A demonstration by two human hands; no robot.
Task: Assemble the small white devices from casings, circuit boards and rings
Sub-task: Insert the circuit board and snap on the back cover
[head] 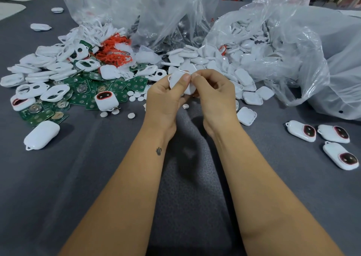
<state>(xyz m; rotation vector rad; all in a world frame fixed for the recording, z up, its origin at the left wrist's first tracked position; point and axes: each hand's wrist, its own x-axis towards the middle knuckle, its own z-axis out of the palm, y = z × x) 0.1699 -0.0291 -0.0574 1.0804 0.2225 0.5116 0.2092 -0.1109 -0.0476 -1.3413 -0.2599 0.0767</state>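
Circuit boards [82, 91] lie left of the hands; three finished devices [301, 130] right; bags [293, 50] behind.

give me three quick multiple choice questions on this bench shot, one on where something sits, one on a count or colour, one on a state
1. Where do the finished devices with dark windows lie in a group?
A. at the right
B. inside the far bag
C. on the boards

2. What colour are the circuit boards?
A. blue
B. green
C. black

3. What are the hands doing?
A. resting flat
B. both holding one white casing
C. tying a bag

Answers:
1 A, three finished devices lie apart on the grey cloth at the right.
2 B, the circuit boards in the left heap are green.
3 B, the left hand and the right hand curl round the white casing.
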